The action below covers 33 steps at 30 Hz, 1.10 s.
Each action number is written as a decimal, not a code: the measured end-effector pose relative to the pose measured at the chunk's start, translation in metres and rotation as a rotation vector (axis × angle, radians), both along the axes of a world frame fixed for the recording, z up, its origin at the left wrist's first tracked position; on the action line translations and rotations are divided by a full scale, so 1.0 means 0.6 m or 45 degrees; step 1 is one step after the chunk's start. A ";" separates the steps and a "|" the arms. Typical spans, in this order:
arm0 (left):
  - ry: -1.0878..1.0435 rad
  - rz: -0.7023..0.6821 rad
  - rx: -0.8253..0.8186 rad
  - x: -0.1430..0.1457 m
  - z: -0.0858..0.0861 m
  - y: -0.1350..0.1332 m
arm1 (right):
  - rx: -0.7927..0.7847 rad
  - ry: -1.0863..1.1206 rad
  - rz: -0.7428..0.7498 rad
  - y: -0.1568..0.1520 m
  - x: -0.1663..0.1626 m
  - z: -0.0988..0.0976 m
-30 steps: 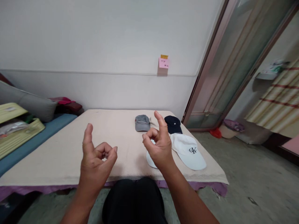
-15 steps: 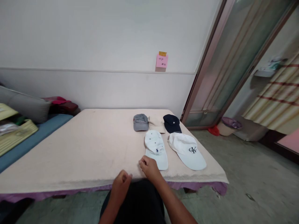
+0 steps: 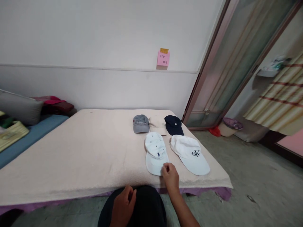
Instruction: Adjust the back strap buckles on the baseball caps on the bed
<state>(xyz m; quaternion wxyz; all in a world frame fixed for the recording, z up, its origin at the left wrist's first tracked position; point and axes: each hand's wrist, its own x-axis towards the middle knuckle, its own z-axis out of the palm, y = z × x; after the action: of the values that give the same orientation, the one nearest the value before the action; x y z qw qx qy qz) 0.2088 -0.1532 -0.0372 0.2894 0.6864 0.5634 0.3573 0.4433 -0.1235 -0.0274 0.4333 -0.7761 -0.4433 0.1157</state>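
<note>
My right hand [image 3: 170,176] is curled closed at the right front edge of the brim of a white baseball cap [image 3: 156,145] with a small dark blue logo. Whether the fingertips touch that brim or hover over it, I cannot tell; nothing shows inside them. Low over my dark-clothed lap, my left hand [image 3: 124,201] is loosely closed with nothing visible in it. To the right lies a larger white cap [image 3: 187,146] with black lettering. Behind these two sit a grey cap [image 3: 141,124], a beige cap [image 3: 157,125] and a navy cap [image 3: 174,125] in a row.
The caps lie on a bed [image 3: 94,151] with a pale cover, set against a white wall. A pink note [image 3: 163,58] is taped there. A grey cushion [image 3: 21,105] is at the left. Beyond the right edge stand a bin [image 3: 229,127] and a sliding door.
My right hand has moved right, from the left side of the white cap's brim to its right front edge. My left hand has dropped toward my lap. The view has shifted slightly.
</note>
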 end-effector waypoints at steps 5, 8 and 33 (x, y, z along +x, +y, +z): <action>0.051 -0.007 0.050 -0.002 -0.005 -0.002 | -0.150 0.006 -0.144 0.001 0.036 -0.016; 0.081 -0.019 0.079 -0.001 -0.006 -0.004 | -0.230 0.042 -0.166 0.010 0.044 -0.017; 0.206 -0.019 0.142 0.003 -0.003 0.002 | -0.378 -0.320 0.192 0.064 -0.001 0.026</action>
<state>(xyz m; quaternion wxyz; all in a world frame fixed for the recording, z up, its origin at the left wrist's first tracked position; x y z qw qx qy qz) 0.2108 -0.1521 -0.0389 0.2069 0.7324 0.5590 0.3292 0.4426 -0.0852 -0.0119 0.2456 -0.8043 -0.5288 0.1143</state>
